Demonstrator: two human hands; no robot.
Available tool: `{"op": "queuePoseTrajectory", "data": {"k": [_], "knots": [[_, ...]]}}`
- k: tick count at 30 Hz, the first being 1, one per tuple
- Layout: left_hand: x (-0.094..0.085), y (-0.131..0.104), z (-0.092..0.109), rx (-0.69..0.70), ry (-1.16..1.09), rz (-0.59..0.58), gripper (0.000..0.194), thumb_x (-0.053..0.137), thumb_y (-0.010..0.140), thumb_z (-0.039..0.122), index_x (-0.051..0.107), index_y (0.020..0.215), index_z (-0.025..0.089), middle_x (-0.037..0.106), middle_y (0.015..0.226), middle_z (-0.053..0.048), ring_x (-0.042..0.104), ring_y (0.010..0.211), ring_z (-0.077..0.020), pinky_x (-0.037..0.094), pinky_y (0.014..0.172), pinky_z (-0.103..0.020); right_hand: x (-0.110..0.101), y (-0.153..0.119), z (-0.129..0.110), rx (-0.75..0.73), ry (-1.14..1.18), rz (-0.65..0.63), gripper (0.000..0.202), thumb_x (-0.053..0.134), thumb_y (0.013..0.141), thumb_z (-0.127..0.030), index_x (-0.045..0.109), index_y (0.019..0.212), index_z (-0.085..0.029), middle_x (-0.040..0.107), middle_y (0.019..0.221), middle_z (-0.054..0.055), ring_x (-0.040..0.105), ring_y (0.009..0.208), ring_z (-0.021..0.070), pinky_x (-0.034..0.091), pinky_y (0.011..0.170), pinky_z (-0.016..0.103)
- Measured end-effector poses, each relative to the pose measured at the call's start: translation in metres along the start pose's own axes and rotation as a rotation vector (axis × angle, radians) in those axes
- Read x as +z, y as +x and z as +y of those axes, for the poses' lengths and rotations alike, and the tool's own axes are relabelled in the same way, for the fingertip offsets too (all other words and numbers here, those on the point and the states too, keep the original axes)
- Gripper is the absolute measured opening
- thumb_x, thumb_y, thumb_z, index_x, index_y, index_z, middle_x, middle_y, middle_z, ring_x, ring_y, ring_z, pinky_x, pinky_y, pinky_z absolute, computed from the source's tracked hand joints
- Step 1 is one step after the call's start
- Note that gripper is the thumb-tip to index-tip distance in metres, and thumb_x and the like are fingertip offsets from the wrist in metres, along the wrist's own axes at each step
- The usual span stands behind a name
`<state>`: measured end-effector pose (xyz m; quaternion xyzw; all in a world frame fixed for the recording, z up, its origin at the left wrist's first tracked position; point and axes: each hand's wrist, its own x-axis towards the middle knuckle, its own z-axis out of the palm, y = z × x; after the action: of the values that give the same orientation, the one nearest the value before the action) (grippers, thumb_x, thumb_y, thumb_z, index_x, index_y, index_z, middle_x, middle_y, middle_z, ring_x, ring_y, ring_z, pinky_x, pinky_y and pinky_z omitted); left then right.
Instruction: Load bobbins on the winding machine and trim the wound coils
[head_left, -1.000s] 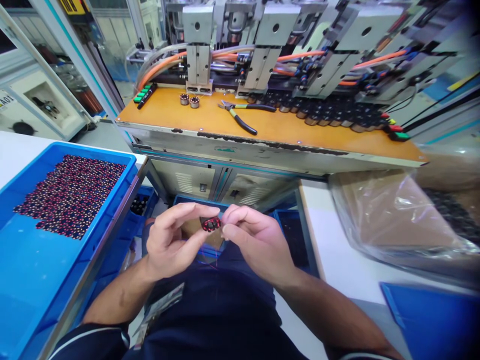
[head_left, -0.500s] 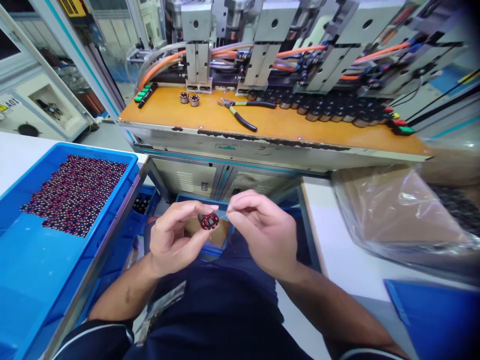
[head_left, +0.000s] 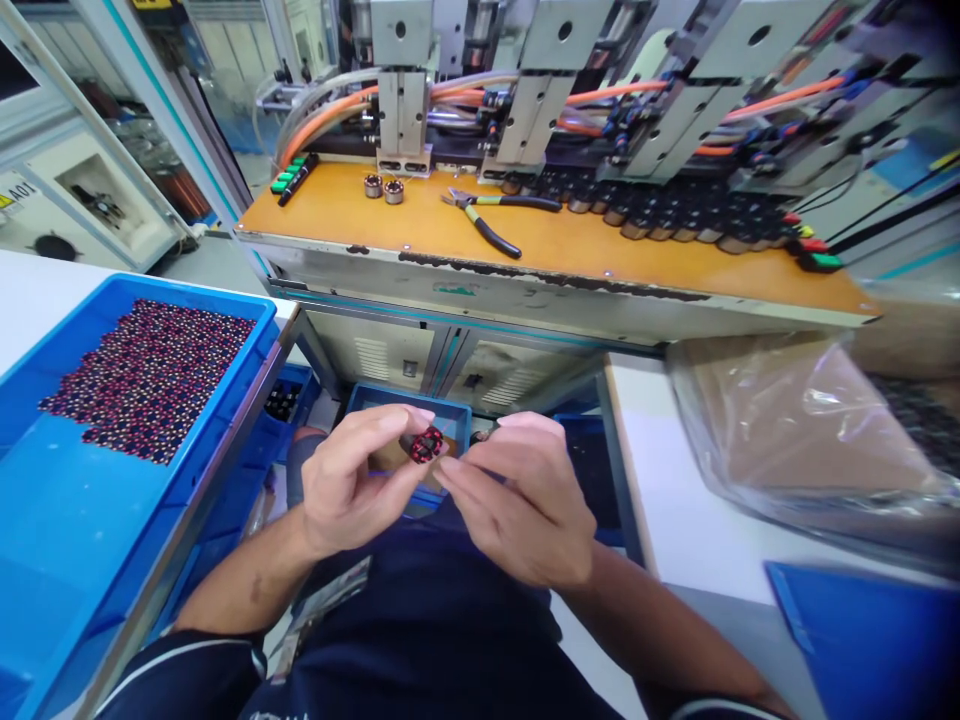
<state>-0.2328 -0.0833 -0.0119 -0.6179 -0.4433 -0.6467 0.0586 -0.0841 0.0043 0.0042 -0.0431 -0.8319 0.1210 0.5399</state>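
Between the thumb and index finger of my left hand (head_left: 360,480) is a small round motor stator (head_left: 427,445), dark with red and copper-coloured windings, its wound face turned up toward me. My right hand (head_left: 525,490) is close beside it on the right, thumb and fingers pinched together at the stator's lower right edge. Whatever those fingertips hold, if anything, is too small to make out. Below my hands, a blue bin (head_left: 459,408) is partly hidden.
At left, a blue tray (head_left: 45,500) holds rows of similar stators. The orange bench (head_left: 330,222) ahead bears pliers (head_left: 495,240), two loose stators (head_left: 382,188), a marker (head_left: 298,180) and many dark parts (head_left: 675,215) under the machine. Plastic-wrapped cardboard (head_left: 787,420) lies right.
My right hand has come down and left, its fingertips now at the stator's edge. The stator has shifted slightly right in my left hand, with its face turned more toward me.
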Motion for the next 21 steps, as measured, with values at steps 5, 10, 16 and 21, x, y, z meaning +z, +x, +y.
{"op": "queuePoseTrajectory", "data": {"k": [5, 10, 16, 21], "knots": [[-0.0041, -0.0016, 0.0032, -0.015, -0.015, -0.03, 0.083, 0.081, 0.067, -0.003, 0.051, 0.14, 0.024, 0.073, 0.112, -0.01, 0.075, 0.096, -0.0246, 0.067, 0.082, -0.038, 0.003, -0.0001, -0.0027, 0.099, 0.075, -0.04, 0.014, 0.07, 0.082, -0.006, 0.066, 0.09, -0.017, 0.063, 0.078, 0.004, 0.058, 0.072, 0.0166, 0.053, 0.074, 0.039], [-0.0054, -0.0029, 0.0045, -0.071, -0.011, -0.044, 0.078, 0.08, 0.07, -0.001, 0.052, 0.138, 0.024, 0.073, 0.112, -0.01, 0.075, 0.096, -0.0246, 0.067, 0.079, -0.036, 0.0033, -0.0001, -0.0037, 0.101, 0.074, -0.044, 0.011, 0.069, 0.084, -0.008, 0.066, 0.089, -0.017, 0.063, 0.077, 0.004, 0.058, 0.072, 0.0166, 0.054, 0.07, 0.037], [-0.0031, -0.0041, 0.0034, -0.088, -0.015, -0.026, 0.081, 0.08, 0.067, -0.004, 0.052, 0.137, 0.026, 0.073, 0.112, -0.009, 0.075, 0.095, -0.0248, 0.067, 0.08, -0.038, 0.0007, 0.0003, -0.0039, 0.096, 0.068, -0.036, 0.01, 0.068, 0.084, -0.008, 0.065, 0.088, -0.016, 0.062, 0.076, 0.005, 0.058, 0.071, 0.0163, 0.054, 0.069, 0.037], [-0.0036, -0.0025, 0.0066, -0.102, -0.05, -0.045, 0.078, 0.079, 0.069, -0.003, 0.053, 0.137, 0.025, 0.073, 0.111, -0.009, 0.075, 0.095, -0.0235, 0.067, 0.079, -0.036, -0.001, 0.0022, -0.002, 0.114, 0.073, -0.029, 0.014, 0.068, 0.083, -0.007, 0.064, 0.09, -0.018, 0.061, 0.076, 0.004, 0.057, 0.069, 0.016, 0.053, 0.067, 0.036]]}}
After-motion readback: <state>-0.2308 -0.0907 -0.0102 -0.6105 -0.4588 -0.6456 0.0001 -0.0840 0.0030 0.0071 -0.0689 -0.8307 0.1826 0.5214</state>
